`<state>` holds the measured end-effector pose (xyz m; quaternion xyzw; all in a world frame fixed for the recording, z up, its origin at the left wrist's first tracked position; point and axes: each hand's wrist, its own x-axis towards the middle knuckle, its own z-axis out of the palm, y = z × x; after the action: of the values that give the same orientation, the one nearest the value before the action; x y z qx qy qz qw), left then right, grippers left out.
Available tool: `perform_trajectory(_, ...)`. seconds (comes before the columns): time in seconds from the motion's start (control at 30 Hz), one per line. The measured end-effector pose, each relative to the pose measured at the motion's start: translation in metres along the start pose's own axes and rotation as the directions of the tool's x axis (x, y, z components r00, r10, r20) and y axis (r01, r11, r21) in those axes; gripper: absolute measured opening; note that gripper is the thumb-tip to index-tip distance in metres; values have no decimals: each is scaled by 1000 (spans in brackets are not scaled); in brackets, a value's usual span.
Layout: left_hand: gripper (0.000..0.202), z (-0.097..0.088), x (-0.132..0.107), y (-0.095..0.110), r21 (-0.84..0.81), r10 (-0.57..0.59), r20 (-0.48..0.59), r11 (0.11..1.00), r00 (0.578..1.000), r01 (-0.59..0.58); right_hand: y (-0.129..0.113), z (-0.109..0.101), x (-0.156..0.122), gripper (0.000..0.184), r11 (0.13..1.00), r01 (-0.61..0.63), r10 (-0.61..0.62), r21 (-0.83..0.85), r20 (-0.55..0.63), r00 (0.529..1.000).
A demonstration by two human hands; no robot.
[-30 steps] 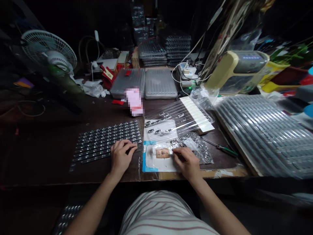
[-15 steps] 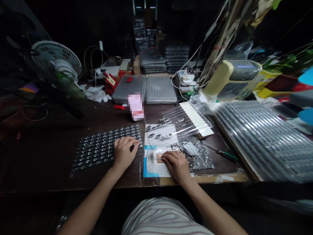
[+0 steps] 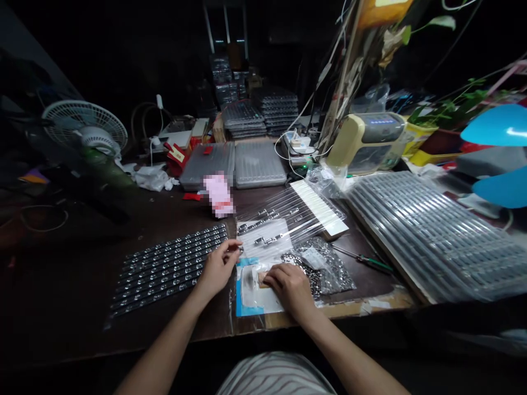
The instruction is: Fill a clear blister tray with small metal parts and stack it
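Observation:
My left hand (image 3: 220, 267) reaches the left edge of the clear plastic strips (image 3: 284, 211), thumb and forefinger closed on a small metal part (image 3: 241, 249), mostly covered by the fingertips. Several more shiny parts (image 3: 269, 240) lie scattered over the strips. My right hand (image 3: 291, 286) is closed, its fingertips at a small tan block (image 3: 262, 279) on a white and blue sheet (image 3: 249, 310). Whether they also pinch something tiny is hidden. Left of my left hand lies a panel of dark strips (image 3: 164, 266) with rows of metal parts. A plastic bag of metal parts (image 3: 329, 269) is beside my right hand.
A green-handled screwdriver (image 3: 373, 263) lies right of the bag. Long clear tubes (image 3: 432, 236) cover the right side. A white strip (image 3: 319, 208) crosses the plastic strips. Behind are clear trays (image 3: 259, 164), a pink paper (image 3: 219, 195) and a fan (image 3: 88, 129).
My left hand has moved right from the dark-strip panel to the clear strips and closed on a small metal part there. My right hand stays at the tan block. The camera view has shifted.

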<state>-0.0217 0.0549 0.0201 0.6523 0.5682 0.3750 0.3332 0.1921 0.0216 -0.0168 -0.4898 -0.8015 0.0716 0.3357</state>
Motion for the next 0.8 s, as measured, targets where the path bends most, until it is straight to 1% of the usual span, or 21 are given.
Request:
perform_trajectory(0.07, 29, 0, -16, -2, -148, -73, 99, 985, 992, 88, -2, 0, 0, 15, 1000, 31, -31, 5, 12, 999)
perform_trajectory(0.13, 27, 4, -29, -3, -189, -96, 131, 975, 987, 120, -2, -3, 0, 14, 998, 53, -52, -19, 33, 998)
perform_trajectory(0.2, 23, 10, -36, -2, -153, -76, 115, 984, 990, 94, 2, -10, -1, 13, 995, 54, -50, -84, 46, 998)
perform_trajectory(0.23, 21, 14, -38, -1, -117, -66, 105, 990, 992, 78, 5, -14, -2, 16, 990, 50, -45, -129, 47, 998)
perform_trajectory(0.3, 19, 21, -39, 2, -32, -55, 93, 998, 994, 58, 16, -23, -7, 22, 974, 36, -27, -226, 43, 999)
perform_trajectory(0.4, 15, 35, -36, 9, 52, -2, 93, 999, 996, -3, 33, -32, -15, 21, 952, 41, -24, -302, 60, 998)
perform_trajectory(0.5, 13, 50, -35, 11, 72, 79, 99, 994, 992, -87, 42, -30, -20, 18, 961, 21, -12, -276, 34, 999)
perform_trajectory(0.6, 13, 61, -35, 10, 94, 115, 79, 988, 990, -122, 42, -26, -21, 17, 977, -15, 9, -215, -26, 1000)
perform_trajectory(0.8, 13, 67, -39, 7, 193, 220, 54, 955, 974, -227, 38, -28, -18, 14, 992, -62, 54, -108, -70, 996)
